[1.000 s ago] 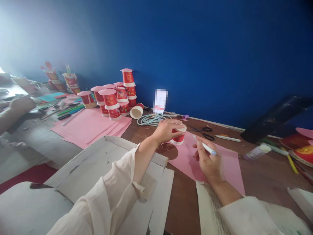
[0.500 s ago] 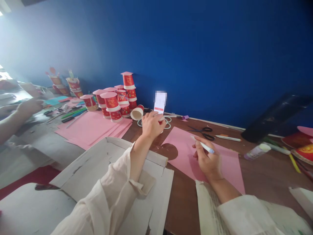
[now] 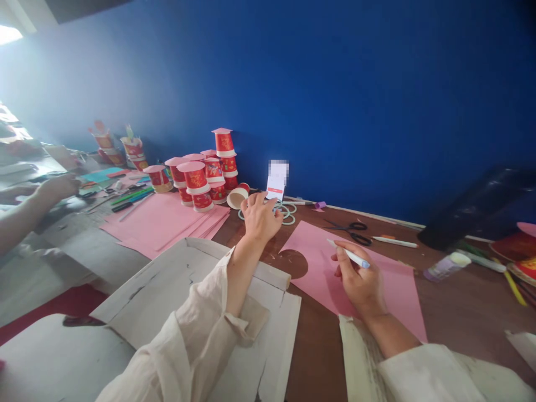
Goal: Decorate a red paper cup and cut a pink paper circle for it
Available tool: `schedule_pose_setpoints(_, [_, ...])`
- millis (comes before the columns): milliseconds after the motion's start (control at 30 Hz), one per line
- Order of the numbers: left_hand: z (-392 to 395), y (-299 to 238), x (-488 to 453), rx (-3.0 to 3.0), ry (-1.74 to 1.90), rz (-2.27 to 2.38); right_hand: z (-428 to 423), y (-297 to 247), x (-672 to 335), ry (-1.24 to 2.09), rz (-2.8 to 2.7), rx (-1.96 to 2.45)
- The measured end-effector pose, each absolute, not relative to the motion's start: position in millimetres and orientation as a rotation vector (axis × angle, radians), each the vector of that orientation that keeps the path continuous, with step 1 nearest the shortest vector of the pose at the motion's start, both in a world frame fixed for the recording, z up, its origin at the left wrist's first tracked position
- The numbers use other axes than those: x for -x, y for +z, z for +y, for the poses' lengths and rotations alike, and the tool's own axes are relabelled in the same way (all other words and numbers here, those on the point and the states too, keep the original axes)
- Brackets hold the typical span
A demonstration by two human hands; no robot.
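My left hand reaches forward with fingers apart over several pale ring-shaped loops, just in front of a lit phone leaning on the wall. I see nothing held in it, though its palm side is hidden. In my right hand is a white marker, its tip pointing away to the left. Beneath that hand lies a pink sheet of paper with a rounded notch cut from its left edge.
Black scissors, another marker and a glue stick lie at right. Stacked red paper cups with pink tops stand behind pink sheets. A grey-white board lies under my left arm. Another person's hand shows far left.
My left hand has drawn back slightly from the phone, its fingers more spread. My right hand still holds the marker over the pink paper. The view has shifted slightly.
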State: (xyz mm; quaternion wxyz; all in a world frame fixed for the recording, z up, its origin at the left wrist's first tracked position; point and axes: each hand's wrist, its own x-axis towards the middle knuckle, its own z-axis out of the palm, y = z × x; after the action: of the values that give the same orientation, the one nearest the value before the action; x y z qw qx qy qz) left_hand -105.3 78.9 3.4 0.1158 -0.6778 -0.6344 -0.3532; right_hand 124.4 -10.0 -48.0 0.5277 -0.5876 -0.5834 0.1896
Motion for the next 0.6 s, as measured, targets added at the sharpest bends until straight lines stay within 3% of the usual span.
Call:
schedule_pose_setpoints(200, [70, -3, 73, 2.377, -0.938, -1.696, -9, -48, -123, 0.471, -1.404, 1.388])
schedule_pose_setpoints(333, [69, -8, 56, 2.531, -0.557, -1.968, -11, -49, -123, 0.408, -1.443, 1.369])
schedule_pose_setpoints(600, [78, 1, 44, 2.522, -0.290, -2.205, -27, -25, -144, 0.195, -1.595, 1.421])
